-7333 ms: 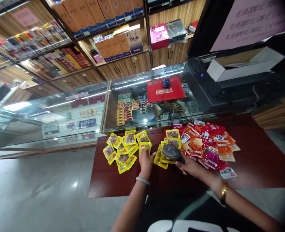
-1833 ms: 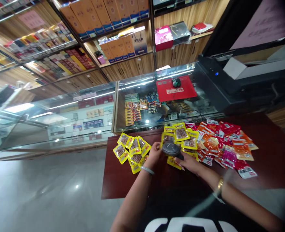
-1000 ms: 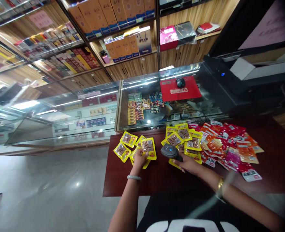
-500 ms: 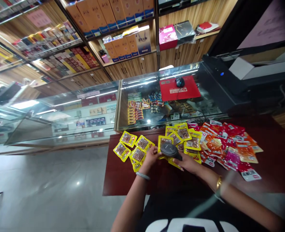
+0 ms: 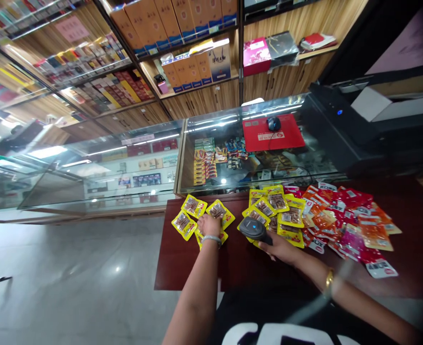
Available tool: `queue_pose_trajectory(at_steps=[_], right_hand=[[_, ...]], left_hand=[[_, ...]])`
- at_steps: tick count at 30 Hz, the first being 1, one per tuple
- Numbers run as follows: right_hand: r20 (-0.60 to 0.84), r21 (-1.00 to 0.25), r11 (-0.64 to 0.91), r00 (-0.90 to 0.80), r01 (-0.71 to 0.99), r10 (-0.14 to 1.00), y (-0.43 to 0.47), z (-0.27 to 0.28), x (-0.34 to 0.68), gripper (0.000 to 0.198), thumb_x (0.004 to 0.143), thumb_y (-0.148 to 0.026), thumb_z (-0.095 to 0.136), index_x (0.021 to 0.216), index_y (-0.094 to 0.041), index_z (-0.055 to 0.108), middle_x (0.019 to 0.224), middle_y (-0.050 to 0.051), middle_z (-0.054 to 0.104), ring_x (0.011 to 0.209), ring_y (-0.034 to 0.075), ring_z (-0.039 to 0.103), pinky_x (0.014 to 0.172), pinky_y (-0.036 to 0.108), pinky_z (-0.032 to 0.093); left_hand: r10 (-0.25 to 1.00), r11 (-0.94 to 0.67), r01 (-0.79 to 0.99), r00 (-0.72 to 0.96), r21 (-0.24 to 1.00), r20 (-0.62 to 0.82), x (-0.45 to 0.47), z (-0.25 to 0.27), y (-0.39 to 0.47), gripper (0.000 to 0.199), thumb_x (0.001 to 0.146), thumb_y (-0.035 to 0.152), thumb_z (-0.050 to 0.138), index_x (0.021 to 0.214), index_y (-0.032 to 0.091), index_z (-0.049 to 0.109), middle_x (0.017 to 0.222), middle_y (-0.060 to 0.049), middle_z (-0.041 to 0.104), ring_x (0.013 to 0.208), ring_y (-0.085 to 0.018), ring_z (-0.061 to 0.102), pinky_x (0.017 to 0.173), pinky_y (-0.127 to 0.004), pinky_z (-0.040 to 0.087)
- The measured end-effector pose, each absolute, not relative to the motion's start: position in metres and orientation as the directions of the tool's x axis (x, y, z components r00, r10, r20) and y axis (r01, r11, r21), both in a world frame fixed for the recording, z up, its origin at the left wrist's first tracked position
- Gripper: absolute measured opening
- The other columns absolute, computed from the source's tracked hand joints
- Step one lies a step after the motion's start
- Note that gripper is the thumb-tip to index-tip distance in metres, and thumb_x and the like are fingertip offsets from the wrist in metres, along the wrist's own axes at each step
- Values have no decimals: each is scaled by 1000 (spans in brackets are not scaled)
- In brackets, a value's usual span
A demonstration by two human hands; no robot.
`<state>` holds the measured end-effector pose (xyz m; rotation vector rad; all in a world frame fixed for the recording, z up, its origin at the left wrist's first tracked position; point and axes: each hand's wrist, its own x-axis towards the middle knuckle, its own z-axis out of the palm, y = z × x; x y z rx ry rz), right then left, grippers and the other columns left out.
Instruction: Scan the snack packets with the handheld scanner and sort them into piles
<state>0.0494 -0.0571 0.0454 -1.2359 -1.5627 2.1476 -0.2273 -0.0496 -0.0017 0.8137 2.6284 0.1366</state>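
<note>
My left hand (image 5: 209, 226) rests on the left group of yellow snack packets (image 5: 194, 206), its fingers bent downward and their tips hidden. Whether it grips a packet I cannot tell. In my right hand (image 5: 278, 248) is a dark handheld barcode scanner (image 5: 253, 228), its head pointing left. That scanner hangs over the near left edge of a second pile of yellow packets (image 5: 292, 218), covering part of it. Beside this pile on the right lie many red and orange snack packets (image 5: 351, 203), with a magenta one (image 5: 351, 242) among them.
The packets lie on a dark red-brown tabletop (image 5: 182, 266). Behind it runs a glass display counter (image 5: 222, 120) with a red mat (image 5: 286, 136) and a black mouse (image 5: 273, 123). A dark machine (image 5: 337, 129) stands at the right. Boxed goods (image 5: 168, 21) fill the back shelves.
My left hand has left the scanner's front and moved left onto the left group of yellow packets. The packet it held by the scanner is no longer in that grasp. The right hand keeps the scanner.
</note>
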Motion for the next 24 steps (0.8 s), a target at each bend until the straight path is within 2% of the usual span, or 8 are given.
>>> queue_pose_trajectory(at_steps=[4, 6, 9, 11, 14, 16, 20, 24], right_hand=[[-515, -856, -414, -581, 310, 630, -54, 52, 53, 66, 72, -74, 67, 106, -18, 57, 53, -9, 46, 37, 8, 43, 40, 22, 37], [-518, -855, -410, -557, 318, 649, -52, 53, 55, 67, 71, -75, 67, 105, -18, 57, 54, -8, 47, 37, 8, 43, 40, 23, 37], [-503, -864, -409, -532, 293, 681, -48, 54, 58, 71, 70, -77, 66, 107, -18, 56, 57, -7, 49, 39, 8, 44, 40, 23, 38], [-497, -868, -412, -527, 279, 690, -46, 54, 58, 72, 69, -78, 65, 107, -18, 56, 57, -7, 50, 40, 8, 43, 41, 23, 38], [-503, -864, -418, -529, 281, 684, -45, 56, 55, 72, 69, -78, 65, 105, -18, 56, 54, -8, 47, 40, 8, 41, 41, 23, 37], [-500, -865, -421, -546, 274, 672, -46, 57, 53, 71, 69, -77, 67, 107, -18, 56, 53, -9, 45, 40, 8, 40, 41, 23, 36], [-498, -865, -423, -559, 269, 663, -48, 57, 54, 71, 69, -78, 66, 107, -19, 56, 53, -9, 44, 39, 8, 40, 41, 23, 35], [-483, -875, -406, -534, 265, 694, -47, 54, 61, 70, 69, -80, 64, 103, -20, 54, 53, -9, 46, 39, 9, 41, 41, 24, 36]], left_hand=[[690, 721, 640, -631, 266, -355, -219, -3, -44, 39, 75, 42, 71, 101, 17, 58, 111, -17, 67, 114, -34, 58, 94, -41, 38], [717, 697, 619, -579, 363, -389, -217, -6, -48, 28, 81, 30, 65, 105, 18, 55, 99, -12, 71, 101, -28, 65, 88, -35, 41], [717, 695, 527, -555, 490, -421, -213, -9, -59, 29, 85, 23, 60, 112, 19, 52, 94, -7, 73, 92, -20, 68, 80, -27, 42], [701, 712, 530, -570, 461, -428, -208, -7, -63, 36, 87, 32, 60, 118, 18, 52, 99, -10, 73, 97, -22, 68, 81, -28, 43], [658, 746, 605, -606, 279, -446, -195, 1, -60, 61, 81, 59, 61, 119, 12, 55, 110, -20, 70, 109, -33, 64, 87, -37, 43], [662, 725, 666, -600, 177, -450, -182, 6, -53, 72, 73, 69, 63, 115, 11, 59, 116, -23, 67, 116, -38, 58, 93, -41, 41], [685, 682, 721, -571, 122, -452, -162, 7, -39, 65, 70, 61, 70, 113, 12, 62, 125, -23, 61, 123, -38, 52, 98, -42, 39], [705, 674, 712, -538, 199, -462, -160, -5, -39, 44, 76, 48, 70, 104, 14, 64, 113, -20, 68, 113, -34, 60, 92, -38, 42]])
